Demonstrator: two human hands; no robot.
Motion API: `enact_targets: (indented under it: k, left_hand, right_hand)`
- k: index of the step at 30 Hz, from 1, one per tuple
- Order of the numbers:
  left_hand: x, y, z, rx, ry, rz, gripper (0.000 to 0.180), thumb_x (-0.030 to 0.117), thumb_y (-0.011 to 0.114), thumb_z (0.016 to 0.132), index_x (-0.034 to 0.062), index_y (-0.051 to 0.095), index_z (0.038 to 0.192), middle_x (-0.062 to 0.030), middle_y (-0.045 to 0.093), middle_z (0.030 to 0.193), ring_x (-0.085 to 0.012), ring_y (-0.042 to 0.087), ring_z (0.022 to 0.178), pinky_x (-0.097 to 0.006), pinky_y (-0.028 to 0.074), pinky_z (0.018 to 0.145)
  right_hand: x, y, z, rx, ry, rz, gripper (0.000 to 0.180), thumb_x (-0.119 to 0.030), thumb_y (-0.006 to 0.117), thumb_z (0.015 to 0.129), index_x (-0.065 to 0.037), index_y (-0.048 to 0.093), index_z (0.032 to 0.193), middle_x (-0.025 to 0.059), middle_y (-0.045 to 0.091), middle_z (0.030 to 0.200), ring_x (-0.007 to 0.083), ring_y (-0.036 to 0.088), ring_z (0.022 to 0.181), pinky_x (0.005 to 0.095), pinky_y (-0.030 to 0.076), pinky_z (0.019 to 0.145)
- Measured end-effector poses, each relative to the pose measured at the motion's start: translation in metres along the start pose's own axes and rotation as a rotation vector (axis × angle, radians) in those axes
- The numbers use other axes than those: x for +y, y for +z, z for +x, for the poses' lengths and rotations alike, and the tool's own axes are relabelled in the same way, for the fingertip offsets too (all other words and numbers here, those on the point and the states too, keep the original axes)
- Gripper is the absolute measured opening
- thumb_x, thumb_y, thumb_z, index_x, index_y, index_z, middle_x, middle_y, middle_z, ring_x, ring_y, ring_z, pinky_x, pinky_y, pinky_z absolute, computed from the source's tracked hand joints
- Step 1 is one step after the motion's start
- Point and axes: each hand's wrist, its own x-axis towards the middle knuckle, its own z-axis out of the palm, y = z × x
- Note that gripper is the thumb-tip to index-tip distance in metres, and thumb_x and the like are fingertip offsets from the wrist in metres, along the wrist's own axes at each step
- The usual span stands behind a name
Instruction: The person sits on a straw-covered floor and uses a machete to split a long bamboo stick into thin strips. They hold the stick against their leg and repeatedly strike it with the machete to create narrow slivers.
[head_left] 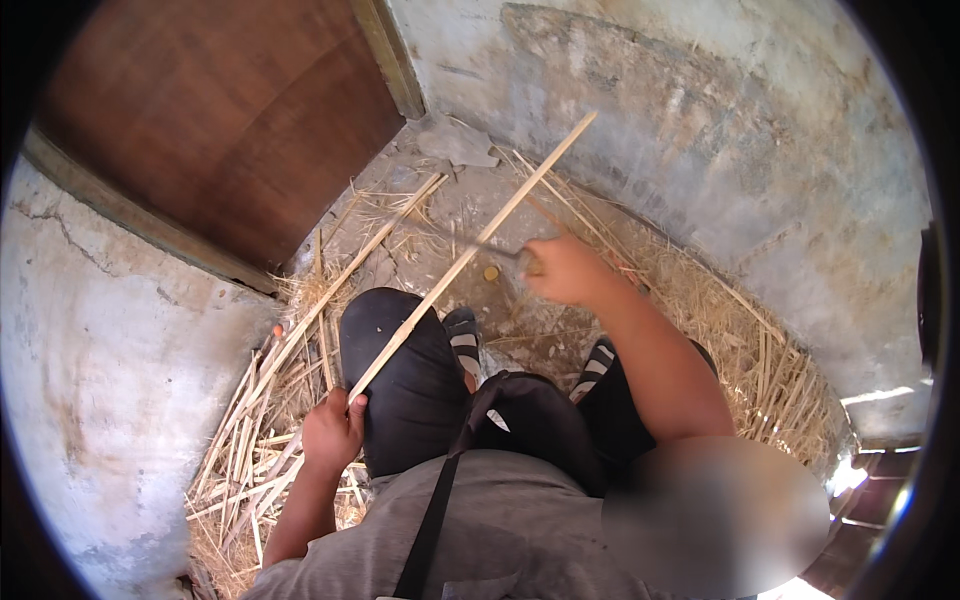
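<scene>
Stick (470,255), long, pale: we grip its near end in our closed left hand (332,432); beyond that grip, our right hand (565,270) clasps a knife (497,249) against it.

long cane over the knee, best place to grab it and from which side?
Grip the cane near its lower end, by the knee, where the left hand already wraps it. Come from the person's left: the shaft is thin, straight and slants up to the right, and the right hand with a blade is busy mid-length.
</scene>
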Motion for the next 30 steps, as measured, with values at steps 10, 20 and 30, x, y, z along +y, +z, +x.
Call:
enact_targets:
  k: [10, 20, 30]
  left_hand:
    - [-0.002, 0.003, 0.001, 0.084, 0.049, 0.042, 0.041, 0.041, 0.060, 0.101, 0.0039, 0.054, 0.085, -0.0226, 0.062, 0.068, -0.0471, 0.063, 0.064, -0.055, 0.046, 0.056]
    - [-0.005, 0.004, 0.001, 0.008, 0.019, -0.002, 0.043, 0.042, 0.059, 0.102, 0.0034, 0.053, 0.084, -0.0221, 0.062, 0.068, -0.0472, 0.064, 0.065, -0.054, 0.048, 0.057]
    - [0.005, -0.010, 0.003, -0.009, 0.010, 0.019, 0.044, 0.044, 0.059, 0.102, 0.0033, 0.054, 0.085, -0.0226, 0.063, 0.067, -0.0485, 0.063, 0.065, -0.056, 0.047, 0.057]
  right_hand:
    - [0.044, -0.012, 0.005, 0.103, 0.283, 0.179, 0.033, -0.022, 0.073, 0.082, -0.002, 0.068, 0.108, 0.0217, 0.072, 0.095, 0.0387, 0.070, 0.091, 0.0472, 0.055, 0.081]
    - [0.019, 0.003, 0.001, -0.018, -0.002, 0.125, 0.036, -0.027, 0.074, 0.082, -0.001, 0.068, 0.107, 0.0217, 0.072, 0.095, 0.0395, 0.070, 0.092, 0.0471, 0.055, 0.082]
    - [-0.018, -0.001, -0.005, -0.137, -0.051, -0.090, 0.041, -0.023, 0.075, 0.082, -0.003, 0.068, 0.118, 0.0217, 0.072, 0.096, 0.0368, 0.071, 0.091, 0.0446, 0.055, 0.080]
